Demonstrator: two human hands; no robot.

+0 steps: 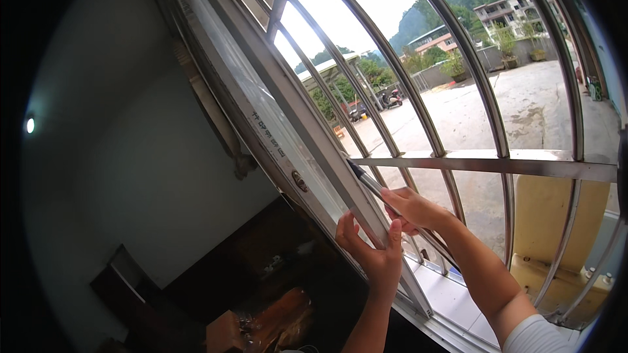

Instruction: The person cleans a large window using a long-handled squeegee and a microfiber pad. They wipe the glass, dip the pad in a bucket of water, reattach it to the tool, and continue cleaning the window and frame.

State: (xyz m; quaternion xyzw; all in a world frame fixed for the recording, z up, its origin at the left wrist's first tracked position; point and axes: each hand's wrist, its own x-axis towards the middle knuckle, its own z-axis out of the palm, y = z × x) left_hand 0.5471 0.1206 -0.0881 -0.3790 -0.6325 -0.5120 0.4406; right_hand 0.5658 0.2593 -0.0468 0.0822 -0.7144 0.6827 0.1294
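My left hand (375,255) grips the edge of a sliding window's metal frame (319,142), thumb on one side and fingers on the other. Just right of it, on the side toward the bars, my right hand (409,211) is closed around a slim metal pole (373,185) with a dark end piece (355,168). That dark end lies close to the outer side of the frame; whether it touches cannot be told. The pole slants down to the right, partly hidden by my right hand and forearm. Behind the frame is the glass pane (294,157).
Stainless steel security bars (427,117) and a crossbar (490,164) stand right beside my right arm. Below are a white tiled sill (441,287) and the window track (431,326). A yellowish object (554,220) stands beyond the bars. Inside, a cardboard box (224,332) lies low in the dark room.
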